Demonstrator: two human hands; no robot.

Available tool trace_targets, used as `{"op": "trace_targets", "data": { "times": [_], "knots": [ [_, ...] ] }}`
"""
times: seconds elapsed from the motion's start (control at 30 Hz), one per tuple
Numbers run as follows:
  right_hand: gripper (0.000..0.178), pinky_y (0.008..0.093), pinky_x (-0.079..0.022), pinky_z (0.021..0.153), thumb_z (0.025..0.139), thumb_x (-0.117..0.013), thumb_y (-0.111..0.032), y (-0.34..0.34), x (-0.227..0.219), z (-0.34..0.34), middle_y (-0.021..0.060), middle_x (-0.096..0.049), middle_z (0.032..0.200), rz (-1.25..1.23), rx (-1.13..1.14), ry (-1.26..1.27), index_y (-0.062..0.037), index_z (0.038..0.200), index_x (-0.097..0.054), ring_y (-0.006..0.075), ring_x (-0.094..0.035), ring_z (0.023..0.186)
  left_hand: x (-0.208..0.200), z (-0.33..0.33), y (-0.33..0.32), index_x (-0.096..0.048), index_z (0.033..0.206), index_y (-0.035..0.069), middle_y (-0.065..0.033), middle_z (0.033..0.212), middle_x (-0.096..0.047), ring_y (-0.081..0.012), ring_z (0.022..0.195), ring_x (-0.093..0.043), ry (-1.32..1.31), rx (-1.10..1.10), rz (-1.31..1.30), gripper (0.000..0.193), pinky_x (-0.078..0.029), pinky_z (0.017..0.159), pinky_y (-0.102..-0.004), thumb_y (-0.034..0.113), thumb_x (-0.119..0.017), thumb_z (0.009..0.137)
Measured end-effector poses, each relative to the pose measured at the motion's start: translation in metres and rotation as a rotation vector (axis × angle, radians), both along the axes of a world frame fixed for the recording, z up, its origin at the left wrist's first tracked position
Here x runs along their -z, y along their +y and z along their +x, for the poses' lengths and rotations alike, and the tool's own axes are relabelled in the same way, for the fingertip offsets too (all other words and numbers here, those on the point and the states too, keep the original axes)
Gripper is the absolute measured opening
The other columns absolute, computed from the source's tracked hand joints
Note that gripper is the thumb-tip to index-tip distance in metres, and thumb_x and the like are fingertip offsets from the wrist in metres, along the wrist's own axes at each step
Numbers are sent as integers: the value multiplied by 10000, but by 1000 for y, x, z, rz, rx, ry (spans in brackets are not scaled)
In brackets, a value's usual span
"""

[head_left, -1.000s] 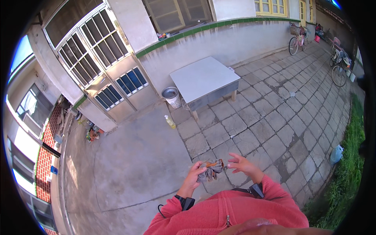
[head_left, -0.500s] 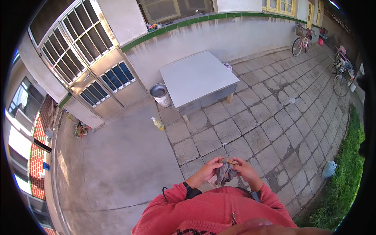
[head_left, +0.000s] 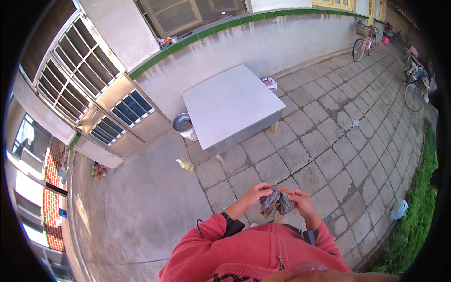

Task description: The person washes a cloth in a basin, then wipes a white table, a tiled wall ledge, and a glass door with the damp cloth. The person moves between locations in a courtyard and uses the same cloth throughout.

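Observation:
A crumpled grey cloth (head_left: 277,202) with an orange edge hangs in front of my chest. My left hand (head_left: 257,194) pinches its upper left part between thumb and fingers. The upper right part is gripped by my right hand (head_left: 302,201). Between the two hands the orange edge runs along the top, and the grey folds droop below it. Both hands are in the air above the paving, apart from the table. What the cloth is, a rag or a garment, I cannot tell.
Ahead stands a white-topped table (head_left: 230,105), with a metal basin (head_left: 182,122) on a bucket at its left. A bottle of yellow liquid (head_left: 185,165) is on the concrete. A pale plastic bag (head_left: 399,209) lies by the grass (head_left: 420,188). Bicycles (head_left: 359,49) stand far right.
My hands have risen slightly and drawn a little apart. The cloth hangs wider between them, with more of its orange edge spread along the top. The view has shifted a little.

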State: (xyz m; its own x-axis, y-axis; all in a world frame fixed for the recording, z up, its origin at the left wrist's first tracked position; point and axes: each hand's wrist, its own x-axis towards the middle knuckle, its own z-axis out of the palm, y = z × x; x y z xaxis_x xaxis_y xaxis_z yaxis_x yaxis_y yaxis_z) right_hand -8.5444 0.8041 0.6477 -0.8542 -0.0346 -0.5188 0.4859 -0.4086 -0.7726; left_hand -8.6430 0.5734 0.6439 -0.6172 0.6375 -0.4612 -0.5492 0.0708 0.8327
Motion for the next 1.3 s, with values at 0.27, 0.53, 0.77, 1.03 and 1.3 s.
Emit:
{"op": "trace_targets", "data": {
  "times": [0.27, 0.53, 0.77, 1.03, 1.3],
  "knots": [
    [107, 233, -374, 497, 856, -698, -153, 128, -7, -142, -36, -596, 707, 100, 100, 104, -95, 811, -620, 63, -518, 581, 2, -136, 94, -524, 1296, 108, -32, 1276, -523, -156, 1131, -510, -27, -93, -87, 418, -460, 887, -345, 319, -625, 950],
    [181, 239, -372, 546, 839, -743, -153, 150, -19, -285, -48, -537, 694, 483, -244, 304, -46, 807, -601, 44, -474, 647, -19, -208, 151, -239, 1524, 115, -133, 1508, -275, -243, 1321, -425, 301, -142, 1, 959, -460, 1017, -432, 50, -799, 749],
    [198, 229, -425, 608, 880, -708, -160, 104, -25, -394, -15, -630, 868, 199, -479, 295, -43, 1027, -646, 53, -550, 726, 33, -300, 126, -357, 1444, 55, -87, 1271, -559, -192, 1133, -581, 358, -320, 61, 860, -527, 906, -338, -93, -730, 683],
    [258, 226, -447, 619, 943, -601, -207, 120, 11, -539, 25, -675, 959, 478, -280, -71, -65, 1155, -641, 97, -621, 755, 105, -437, 57, -375, 1427, -6, -128, 1069, -648, -189, 902, -652, -39, -655, -174, 808, -543, 717, -316, -14, -708, 691],
    [251, 229, -460, 633, 962, -590, -218, 93, 47, -643, 29, -672, 955, 451, -388, -88, -84, 1170, -637, 101, -624, 756, 90, -565, -59, -262, 1492, 34, -177, 1207, -591, -244, 1002, -638, -5, -872, -565, 954, -573, 611, -364, 197, -780, 708]
  ]
}}
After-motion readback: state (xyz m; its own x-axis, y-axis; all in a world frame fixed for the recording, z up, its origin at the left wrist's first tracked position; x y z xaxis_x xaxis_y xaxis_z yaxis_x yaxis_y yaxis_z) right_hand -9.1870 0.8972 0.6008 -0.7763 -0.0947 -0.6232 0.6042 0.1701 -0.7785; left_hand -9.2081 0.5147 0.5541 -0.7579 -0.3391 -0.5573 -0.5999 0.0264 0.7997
